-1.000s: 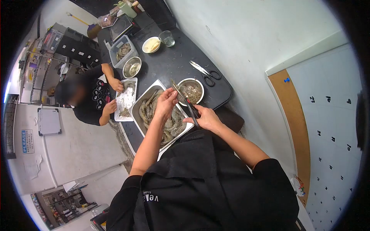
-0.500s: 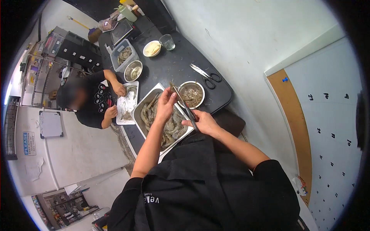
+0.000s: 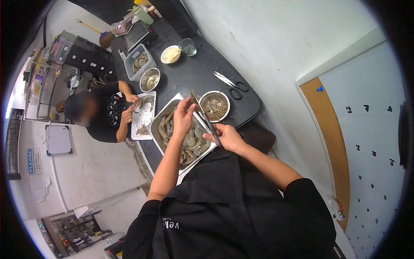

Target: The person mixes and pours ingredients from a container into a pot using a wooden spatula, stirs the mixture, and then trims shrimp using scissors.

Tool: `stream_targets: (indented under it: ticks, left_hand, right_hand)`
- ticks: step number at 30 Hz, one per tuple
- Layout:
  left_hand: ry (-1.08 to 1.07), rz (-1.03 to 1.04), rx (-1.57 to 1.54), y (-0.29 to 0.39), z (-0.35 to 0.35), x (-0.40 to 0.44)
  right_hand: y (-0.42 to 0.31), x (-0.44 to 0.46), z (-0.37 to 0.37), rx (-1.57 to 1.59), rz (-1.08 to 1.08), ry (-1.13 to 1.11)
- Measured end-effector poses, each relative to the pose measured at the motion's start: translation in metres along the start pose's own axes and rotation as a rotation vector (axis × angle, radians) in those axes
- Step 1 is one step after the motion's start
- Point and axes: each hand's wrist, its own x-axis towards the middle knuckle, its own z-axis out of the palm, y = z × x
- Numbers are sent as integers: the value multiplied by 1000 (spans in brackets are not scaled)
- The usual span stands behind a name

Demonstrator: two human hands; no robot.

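My left hand (image 3: 184,117) is closed on a shrimp (image 3: 193,98), held above the upper right edge of a deep white-rimmed tray (image 3: 154,129) full of grey shrimp (image 3: 194,140). In my right hand (image 3: 227,137) is a pair of scissors (image 3: 210,126), whose blades point up beside the held shrimp. Just right of the blades sits a round metal bowl (image 3: 227,100) with shrimp trimmings (image 3: 214,108) in it.
A second pair of scissors (image 3: 230,84) lies on the black table (image 3: 194,75). Beyond are a glass (image 3: 187,47), a bowl of pale pieces (image 3: 170,54), a metal bowl (image 3: 150,80) and a plastic tub (image 3: 139,61). At left, a co-worker (image 3: 101,111) works over a white tray (image 3: 143,115).
The view has shifted slightly. My scissors have turned a little more upright near the held shrimp. The co-worker's hands have come closer together over the white tray.
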Motion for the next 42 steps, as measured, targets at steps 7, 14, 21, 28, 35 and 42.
stream_targets:
  ticks: [7,14,21,28,35,42]
  left_hand:
    - [-32,93,201,5,0,2]
    - [-47,69,292,21,5,5]
    - [-114,29,224,-4,8,10]
    - [-117,-115,37,-12,13,12]
    - [-200,-258,-220,-1,8,9]
    - [-284,-431,-388,8,5,4]
  right_hand:
    - [-2,-2,-3,4,-21,30]
    - [-5,-4,-8,-7,54,48]
    - [2,-4,-10,167,77,42]
    - [13,-6,-16,220,102,-3]
    - [16,-8,-21,22,117,-39]
    - [2,-2,-17,-58,36,11]
